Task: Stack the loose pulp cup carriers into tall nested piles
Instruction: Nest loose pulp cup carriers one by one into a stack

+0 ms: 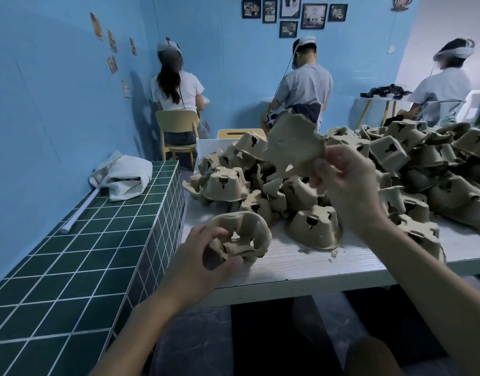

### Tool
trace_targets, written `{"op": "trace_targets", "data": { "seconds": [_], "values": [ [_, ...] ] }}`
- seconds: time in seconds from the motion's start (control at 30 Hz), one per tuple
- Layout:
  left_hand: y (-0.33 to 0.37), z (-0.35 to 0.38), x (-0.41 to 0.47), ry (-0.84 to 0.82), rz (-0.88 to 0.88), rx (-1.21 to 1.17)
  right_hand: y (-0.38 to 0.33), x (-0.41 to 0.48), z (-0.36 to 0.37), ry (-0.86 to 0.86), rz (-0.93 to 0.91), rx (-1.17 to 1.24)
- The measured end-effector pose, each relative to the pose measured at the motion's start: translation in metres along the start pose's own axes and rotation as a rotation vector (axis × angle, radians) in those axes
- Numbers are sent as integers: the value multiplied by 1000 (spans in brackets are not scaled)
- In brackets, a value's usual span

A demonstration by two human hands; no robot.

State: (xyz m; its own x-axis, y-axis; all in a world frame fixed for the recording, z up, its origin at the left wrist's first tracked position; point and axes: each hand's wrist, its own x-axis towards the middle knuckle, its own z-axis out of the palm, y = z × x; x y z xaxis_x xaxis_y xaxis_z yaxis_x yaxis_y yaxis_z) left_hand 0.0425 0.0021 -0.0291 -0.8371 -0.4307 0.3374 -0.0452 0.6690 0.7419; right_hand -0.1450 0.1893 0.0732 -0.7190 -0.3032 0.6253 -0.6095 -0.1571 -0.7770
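Observation:
A big heap of loose brown pulp cup carriers [396, 164] covers the white table [301, 270]. My left hand [203, 264] grips one carrier [247, 234] by its near edge, just above the table's front left corner. My right hand [344, 183] is raised over the heap and pinches the lower edge of another carrier [293, 145], which is held up and tilted with its underside toward me. A single carrier [315, 226] lies upside down on the table between my hands.
A green tiled counter [70, 267] runs along the left, with a white cloth bag [122, 175] and a white rod [78, 213] on it. Three people sit with their backs to me at the blue wall. Pulp crumbs [334, 253] lie near the table's front.

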Motion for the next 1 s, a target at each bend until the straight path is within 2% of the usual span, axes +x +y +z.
{"op": "trace_targets", "data": {
  "seconds": [0.17, 0.27, 0.47, 0.73, 0.83, 1.0],
  "values": [
    [-1, -2, -3, 5, -9, -72, 16, -38, 15, -273, -224, -243],
    [-4, -1, -1, -16, -37, -91, 25, -53, 22, -364, -342, -304],
    [-3, 0, -1, 0, -80, -124, 34, -59, 31, -435, -464, -342],
    [-3, -1, -2, -18, -52, -123, 36, -63, 28, -487, -436, -336],
    [-3, 0, -1, -18, -81, -222, 37, -64, 30, -430, -394, -285],
    [0, -3, -5, -23, -35, -136, 40, -58, 32, -359, -418, -298]
  ]
}}
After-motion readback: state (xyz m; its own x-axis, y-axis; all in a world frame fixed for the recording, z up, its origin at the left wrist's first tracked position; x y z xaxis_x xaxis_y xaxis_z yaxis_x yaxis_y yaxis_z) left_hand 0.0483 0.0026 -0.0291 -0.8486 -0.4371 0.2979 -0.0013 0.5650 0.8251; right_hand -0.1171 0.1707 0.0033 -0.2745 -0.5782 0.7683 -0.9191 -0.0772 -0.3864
